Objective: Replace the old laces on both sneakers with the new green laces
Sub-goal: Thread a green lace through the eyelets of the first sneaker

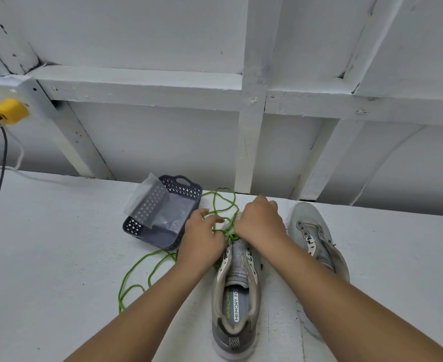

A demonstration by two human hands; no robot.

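I see both hands over the near sneaker on the table: left hand and right hand curled, seemingly pinching the green lace at its lowest eyelets.

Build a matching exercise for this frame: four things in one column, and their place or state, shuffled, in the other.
Things:
1. grey sneaker under the hands
2. second grey sneaker
3. dark perforated plastic basket
4. yellow plug block

Place or state:
A. on the wall at far left, dark cable hanging from it
B. holds a clear plastic bag
C. to the right, eyelets empty
D. green lace started at its front eyelets

Pairs: 1-D, 2-C, 3-B, 4-A
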